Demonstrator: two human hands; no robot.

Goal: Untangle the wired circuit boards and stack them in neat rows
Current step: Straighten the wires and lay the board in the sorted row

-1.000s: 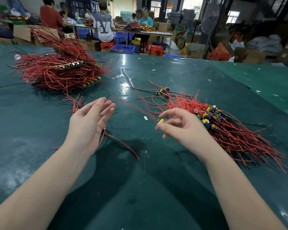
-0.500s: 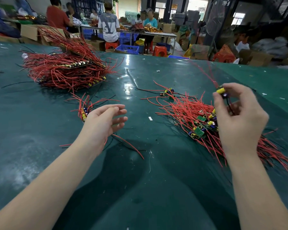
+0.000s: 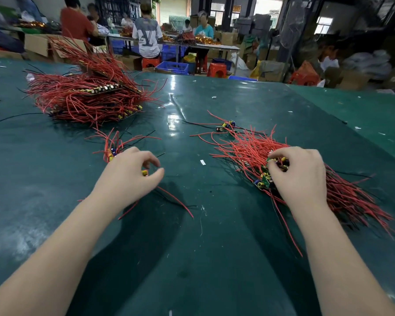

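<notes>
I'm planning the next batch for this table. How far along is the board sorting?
Done: a big stack of boards in rows at far left. In hand: the left hand rests on a small row with something yellow at its fingers, and the right hand digs into the tangled pile. Left: that whole pile, plus a stray board behind it. Roughly past halfway.
</notes>
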